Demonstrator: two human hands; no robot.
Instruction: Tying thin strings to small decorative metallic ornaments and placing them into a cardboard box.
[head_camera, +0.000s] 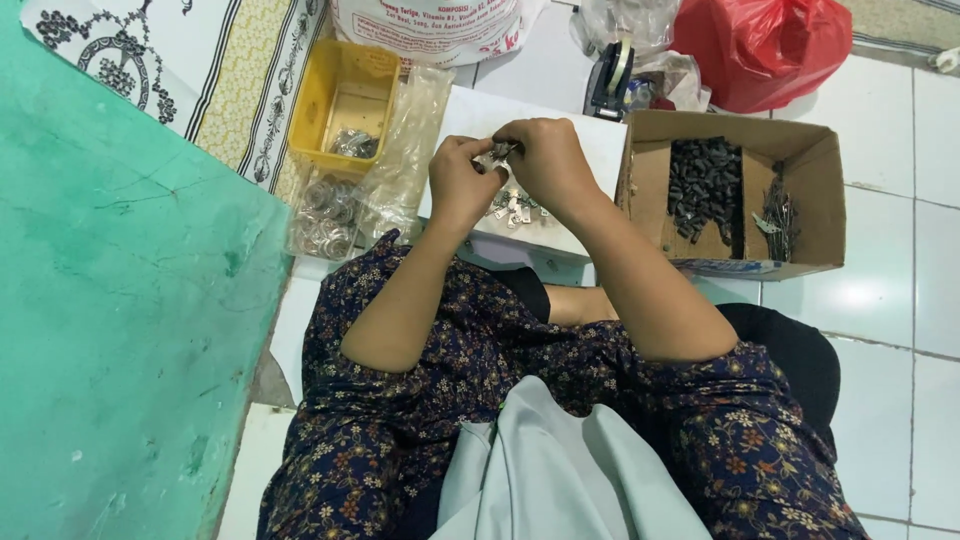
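Observation:
My left hand (458, 182) and my right hand (550, 160) meet above a white board (470, 115) and pinch a small metal part (499, 152) between their fingertips. Just below the hands, a little heap of small metal pieces (515, 207) lies on the board. My forearms come up from my lap, which is covered by dark flowered cloth.
A cardboard box (800, 150) at the right holds dark small parts (703, 185) and thin metal pins (777, 215). A yellow tray (320, 100) and a clear bag of metal rings (328, 215) sit at the left. A tape dispenser (612, 75), a red bag (765, 45) and a green wall (110, 320) surround me.

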